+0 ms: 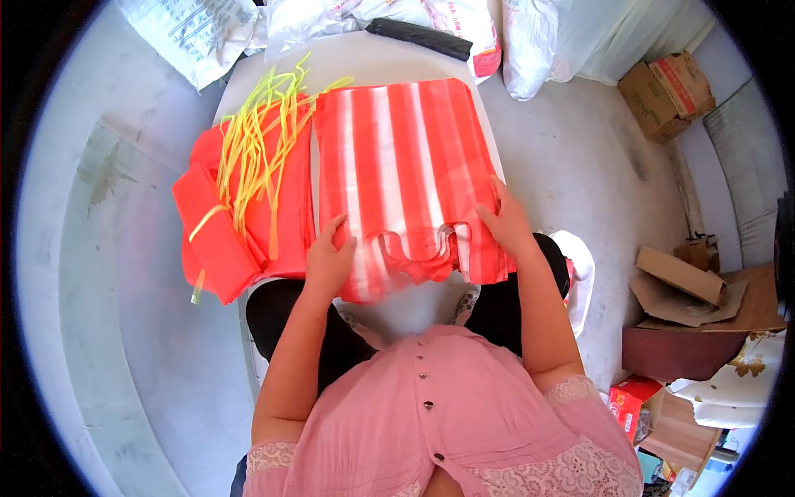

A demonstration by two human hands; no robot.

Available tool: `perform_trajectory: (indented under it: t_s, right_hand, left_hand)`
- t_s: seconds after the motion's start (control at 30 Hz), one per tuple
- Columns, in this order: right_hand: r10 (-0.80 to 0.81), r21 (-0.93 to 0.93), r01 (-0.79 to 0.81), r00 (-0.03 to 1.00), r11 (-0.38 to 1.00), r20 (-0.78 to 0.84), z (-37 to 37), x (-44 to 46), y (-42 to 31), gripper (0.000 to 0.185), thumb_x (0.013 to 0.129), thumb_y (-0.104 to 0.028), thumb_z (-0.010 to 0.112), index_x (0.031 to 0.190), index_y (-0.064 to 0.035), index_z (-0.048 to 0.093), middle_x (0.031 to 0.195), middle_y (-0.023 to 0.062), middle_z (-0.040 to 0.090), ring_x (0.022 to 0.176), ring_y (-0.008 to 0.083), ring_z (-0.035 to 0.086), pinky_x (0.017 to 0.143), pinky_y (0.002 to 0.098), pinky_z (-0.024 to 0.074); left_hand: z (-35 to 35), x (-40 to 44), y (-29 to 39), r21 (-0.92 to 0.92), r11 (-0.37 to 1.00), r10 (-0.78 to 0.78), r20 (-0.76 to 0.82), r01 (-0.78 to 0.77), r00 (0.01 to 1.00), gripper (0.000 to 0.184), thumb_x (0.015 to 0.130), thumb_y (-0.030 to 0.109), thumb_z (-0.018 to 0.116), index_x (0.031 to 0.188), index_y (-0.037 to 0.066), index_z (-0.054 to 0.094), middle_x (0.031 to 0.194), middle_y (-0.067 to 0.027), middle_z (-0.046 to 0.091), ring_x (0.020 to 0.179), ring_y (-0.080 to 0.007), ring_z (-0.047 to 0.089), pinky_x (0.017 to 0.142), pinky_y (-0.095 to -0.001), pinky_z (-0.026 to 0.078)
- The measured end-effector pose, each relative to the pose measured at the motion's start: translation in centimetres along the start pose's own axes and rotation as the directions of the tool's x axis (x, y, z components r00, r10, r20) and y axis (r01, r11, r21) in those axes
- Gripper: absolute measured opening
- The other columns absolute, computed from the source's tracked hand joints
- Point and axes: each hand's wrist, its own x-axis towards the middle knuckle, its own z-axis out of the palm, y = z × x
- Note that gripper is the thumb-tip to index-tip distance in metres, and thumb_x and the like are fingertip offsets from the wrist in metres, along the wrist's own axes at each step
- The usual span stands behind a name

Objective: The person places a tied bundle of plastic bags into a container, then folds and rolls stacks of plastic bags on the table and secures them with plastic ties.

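Note:
A stack of red-and-white striped plastic bags (393,166) lies flat in front of me, its near end with cut-out, ruffled handles over my lap. My left hand (330,258) rests against the stack's near left edge, thumb and forefinger apart. At the right edge is my right hand (507,222), thumb on the top bag and fingers spread along the side. Both hands touch the stack from opposite sides; some fingertips are hidden. Left of it lie folded red bags (290,195), with a bundle tied by a yellow strip. Loose yellow strips (257,149) are draped over them.
The bags lie on a pale table (331,54). A black roll (420,39) lies at its far end, near white sacks (186,33). Cardboard boxes (667,95) stand on the floor at right, with a flattened carton (687,290) nearer me.

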Motion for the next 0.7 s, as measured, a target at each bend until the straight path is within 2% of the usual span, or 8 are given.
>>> perform_trajectory:
  t_s: [0.07,0.17,0.27,0.4,0.5,0.53,0.6,0.7]
  right_hand:
    - [-0.025,0.000,0.025,0.999,1.000,0.034,-0.2,-1.9,1.2,0.073,0.093,-0.014,0.070,0.157,-0.0022,0.038,0.148,0.0193,0.056,0.132,0.0288,0.058,0.110,0.0390,0.0462]
    - [-0.015,0.338,-0.041,0.987,0.940,0.162,-0.2,-4.2,4.2,0.076,0.093,-0.018,0.070,0.160,-0.0105,0.036,0.144,0.0208,0.058,0.123,0.0284,0.062,0.105,0.0370,0.0481]
    - [-0.043,0.490,-0.074,0.973,0.868,0.225,-1.6,-5.7,4.8,0.067,0.093,-0.014,0.070,0.155,-0.0083,0.044,0.121,0.0129,0.066,0.100,0.0189,0.062,0.092,0.0328,0.0513]
    - [0.141,0.297,-0.197,0.970,0.934,0.200,-5.7,-6.7,2.8,0.048,0.094,-0.014,0.068,0.141,-0.0061,0.060,0.086,0.0035,0.066,0.079,0.0165,0.061,0.075,0.0345,0.0525]
    - [-0.015,0.070,0.019,0.998,0.997,-0.058,-5.6,-6.5,3.5,0.046,0.095,-0.016,0.068,0.139,-0.0066,0.061,0.092,0.0109,0.071,0.082,0.0243,0.068,0.077,0.0359,0.0546]
    - [-0.059,0.072,0.064,0.995,0.995,-0.081,-5.2,-6.6,2.7,0.044,0.096,-0.016,0.067,0.138,-0.0063,0.061,0.099,0.0131,0.071,0.088,0.0275,0.068,0.082,0.0379,0.0546]
    - [-0.151,0.074,0.160,0.981,0.984,-0.120,-3.1,-6.6,0.3,0.041,0.098,-0.017,0.064,0.137,-0.0055,0.062,0.111,0.0177,0.072,0.102,0.0338,0.070,0.091,0.0417,0.0546]
    - [-0.458,-0.203,0.433,0.884,0.878,-0.097,1.8,-5.9,-0.9,0.040,0.096,-0.014,0.062,0.135,-0.0051,0.062,0.133,0.0184,0.066,0.125,0.0363,0.061,0.108,0.0472,0.0462]
  left_hand:
    - [0.0,-0.3,-0.3,0.047,0.998,0.040,-0.013,-0.039,0.999,0.051,0.094,0.009,0.069,0.143,0.003,0.056,0.137,-0.0208,0.064,0.128,-0.0301,0.061,0.111,-0.0380,0.046]
    - [0.1,-0.7,-0.3,0.081,0.993,0.092,-0.022,-0.090,0.995,0.052,0.094,0.009,0.069,0.144,0.003,0.056,0.138,-0.0218,0.064,0.129,-0.0313,0.061,0.111,-0.0385,0.046]
    - [0.0,-0.9,0.1,0.072,0.995,0.077,-0.001,-0.076,0.997,0.053,0.094,0.010,0.069,0.144,0.003,0.055,0.138,-0.0226,0.064,0.130,-0.0322,0.061,0.111,-0.0391,0.046]
    - [-0.3,-1.3,-1.1,0.115,0.984,0.132,0.009,-0.132,0.991,0.053,0.093,0.018,0.069,0.143,0.008,0.057,0.133,-0.0226,0.066,0.120,-0.0366,0.065,0.102,-0.0425,0.051]
    - [-1.7,-1.9,-1.1,0.214,0.974,0.056,0.071,-0.071,0.996,0.049,0.092,0.018,0.069,0.139,0.007,0.061,0.130,-0.0227,0.067,0.119,-0.0378,0.065,0.101,-0.0424,0.051]
    - [-2.6,-2.9,2.5,0.279,0.956,-0.109,0.069,0.086,0.992,0.046,0.091,0.020,0.071,0.135,0.007,0.065,0.134,-0.0210,0.065,0.125,-0.0381,0.062,0.102,-0.0412,0.051]
    - [-2.6,-3.2,2.8,0.423,0.902,0.098,0.003,-0.090,0.995,0.046,0.091,0.022,0.072,0.134,0.008,0.066,0.138,-0.0196,0.063,0.129,-0.0397,0.058,0.105,-0.0417,0.049]
    - [-2.0,-2.5,3.2,0.541,0.733,0.487,0.008,-0.413,0.874,0.048,0.091,0.024,0.072,0.137,0.010,0.065,0.146,-0.0176,0.057,0.137,-0.0408,0.051,0.109,-0.0472,0.046]
